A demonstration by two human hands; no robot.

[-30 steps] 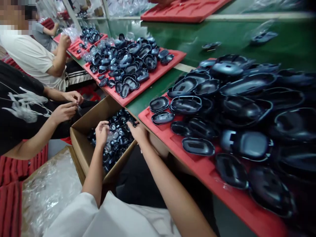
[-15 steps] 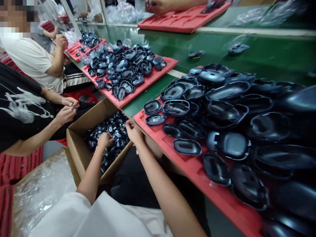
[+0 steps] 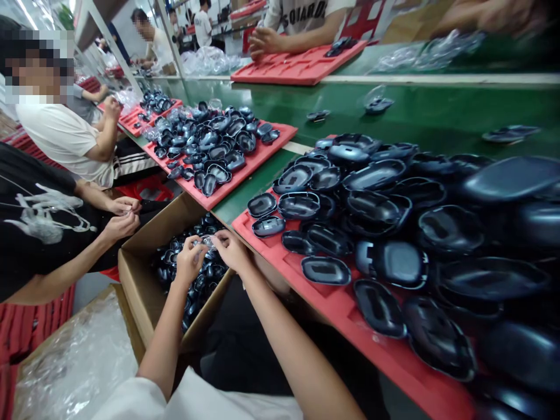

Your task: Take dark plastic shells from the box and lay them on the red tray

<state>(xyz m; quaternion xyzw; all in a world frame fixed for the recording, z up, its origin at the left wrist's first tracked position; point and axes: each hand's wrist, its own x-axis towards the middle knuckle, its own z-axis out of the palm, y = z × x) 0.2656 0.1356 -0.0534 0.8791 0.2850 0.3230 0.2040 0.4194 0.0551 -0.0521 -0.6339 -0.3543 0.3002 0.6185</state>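
Observation:
Above the open cardboard box (image 3: pixel 135 294), my two hands meet over a heap of small glossy dark-blue plastic shells (image 3: pixel 195 291). Fingers of my left hand (image 3: pixel 190 261) are closed in a pinch on a small shiny piece (image 3: pixel 207 240). My right hand (image 3: pixel 231 251) pinches the same piece from the other side; its exact kind is too small to make out. Right of my hands, a red foam tray (image 3: pixel 291 271) bears a big pile of dark-blue plastic shells (image 3: pixel 326 270), larger than those in the box.
Beyond the box, another red tray (image 3: pixel 280 140) carries more shells. A green conveyor belt (image 3: pixel 262 108) runs behind, with a few parts on it. Co-workers sit at the left and across the belt. Clear plastic bags (image 3: pixel 83 344) lie at lower left.
My hands were apart over the box and have come together at the small piece. My left hand has risen from the heap. The view has tilted upward, showing more people across the belt.

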